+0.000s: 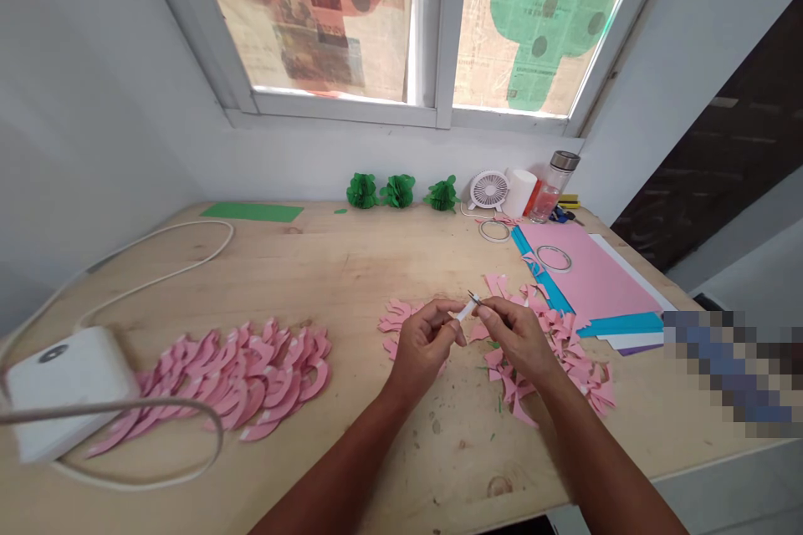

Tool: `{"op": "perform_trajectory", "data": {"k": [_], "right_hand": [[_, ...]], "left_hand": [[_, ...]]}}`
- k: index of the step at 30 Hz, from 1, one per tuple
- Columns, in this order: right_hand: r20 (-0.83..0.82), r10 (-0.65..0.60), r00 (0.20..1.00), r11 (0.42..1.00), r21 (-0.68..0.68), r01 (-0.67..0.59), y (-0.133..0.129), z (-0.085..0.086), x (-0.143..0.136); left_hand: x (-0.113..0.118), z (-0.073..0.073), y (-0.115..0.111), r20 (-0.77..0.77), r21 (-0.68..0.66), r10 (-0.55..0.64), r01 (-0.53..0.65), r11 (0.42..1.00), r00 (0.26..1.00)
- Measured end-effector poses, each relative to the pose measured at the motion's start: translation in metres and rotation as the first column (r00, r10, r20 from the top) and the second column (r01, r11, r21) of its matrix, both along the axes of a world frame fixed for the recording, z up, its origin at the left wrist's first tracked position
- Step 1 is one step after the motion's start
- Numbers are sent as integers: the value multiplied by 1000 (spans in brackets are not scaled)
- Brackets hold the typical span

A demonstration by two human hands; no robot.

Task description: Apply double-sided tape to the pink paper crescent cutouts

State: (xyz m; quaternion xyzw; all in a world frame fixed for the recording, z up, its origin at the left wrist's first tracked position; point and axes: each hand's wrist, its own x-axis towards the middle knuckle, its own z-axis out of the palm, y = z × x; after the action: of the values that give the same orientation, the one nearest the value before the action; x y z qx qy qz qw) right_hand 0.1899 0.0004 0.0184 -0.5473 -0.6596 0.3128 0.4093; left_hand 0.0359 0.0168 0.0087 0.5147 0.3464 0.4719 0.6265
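Note:
My left hand (421, 349) is closed, its thumb and forefinger pinching a narrow white strip (465, 312). Opposite it, my right hand (515, 341) grips a small dark metal tool (474, 298) with two thin pointed tips. These tips meet the upper end of the strip; the rest of the tool is hidden by my fingers. Curved pink paper pieces (396, 315) lie just behind my left hand. Around and under my right hand are scattered pink paper scraps (580, 364). A larger heap of curved pink paper pieces (251, 376), some with white patches, lies to the left.
A white box-like device (69, 389) with a looping cable (156, 267) sits at left. Green paper balls (398, 191), a small fan (489, 190) and a glass bottle (552, 188) line the wall. Pink sheets (593, 284) and a tape roll (494, 231) lie at right.

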Motion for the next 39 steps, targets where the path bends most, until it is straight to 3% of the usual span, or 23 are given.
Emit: {"op": "perform_trajectory", "data": {"k": [33, 39], "right_hand": [[58, -34, 998, 999, 7, 34, -1, 0, -1], [63, -34, 997, 999, 18, 33, -1, -2, 0]], "left_hand": [[-1, -3, 2, -47, 6, -1, 2, 1000, 999], [0, -7, 4, -94, 67, 6, 0, 998, 996]]}}
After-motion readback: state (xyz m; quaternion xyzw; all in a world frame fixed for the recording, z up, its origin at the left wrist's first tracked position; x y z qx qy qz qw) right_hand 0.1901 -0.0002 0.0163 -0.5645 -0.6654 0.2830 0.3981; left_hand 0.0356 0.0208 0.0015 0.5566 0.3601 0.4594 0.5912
